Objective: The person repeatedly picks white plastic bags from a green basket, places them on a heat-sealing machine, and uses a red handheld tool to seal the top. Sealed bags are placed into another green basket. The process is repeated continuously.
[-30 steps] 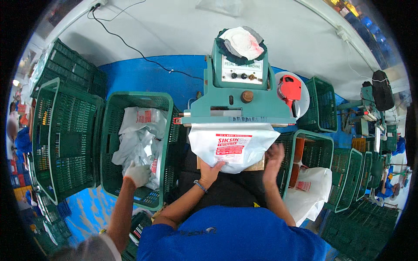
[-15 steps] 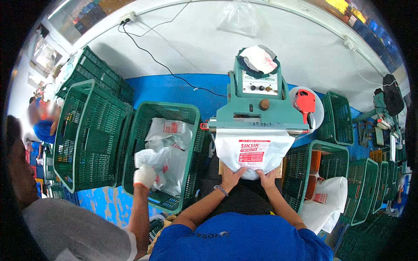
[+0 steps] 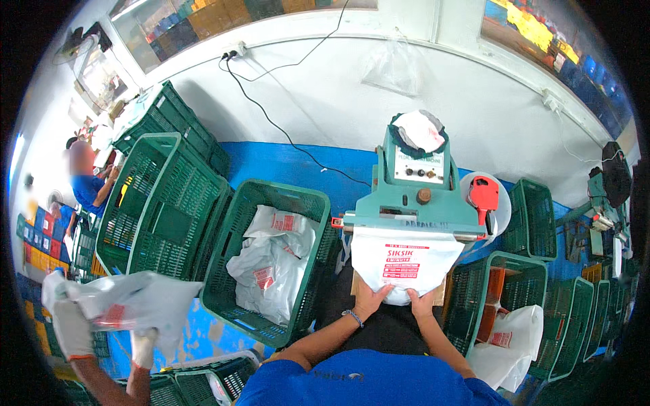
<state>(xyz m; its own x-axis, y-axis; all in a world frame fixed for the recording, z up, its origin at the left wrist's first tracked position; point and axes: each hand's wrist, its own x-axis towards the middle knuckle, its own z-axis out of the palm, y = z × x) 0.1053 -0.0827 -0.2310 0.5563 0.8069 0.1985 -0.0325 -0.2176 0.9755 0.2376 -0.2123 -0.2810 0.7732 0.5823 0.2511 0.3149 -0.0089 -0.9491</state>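
A white plastic bag with red print (image 3: 369,252) hangs from the jaw of a green pedal-operated sealing machine (image 3: 399,203). Its upper edge lies at the jaw, and whether it is clamped there I cannot tell. My left hand (image 3: 370,298) grips the bag's bottom edge on the left, thumb on top. On the right, my right hand (image 3: 423,303) grips the same edge in the same way. The fingers beneath the bag are hidden. Behind the bag, part of a brown board (image 3: 439,296) shows.
Green crates stand left (image 3: 274,189) and right (image 3: 518,259), both with white bags. A red tape dispenser (image 3: 483,195) is beside the machine; cloth (image 3: 420,132) lies on top. At far left, a co-worker's gloved hands (image 3: 143,346) hold another white bag (image 3: 152,301).
The co-worker's hand has left the left crate, and both gloved hands now hold a bag farther left. My view has shifted; my hands keep their grip on the bag at the machine.
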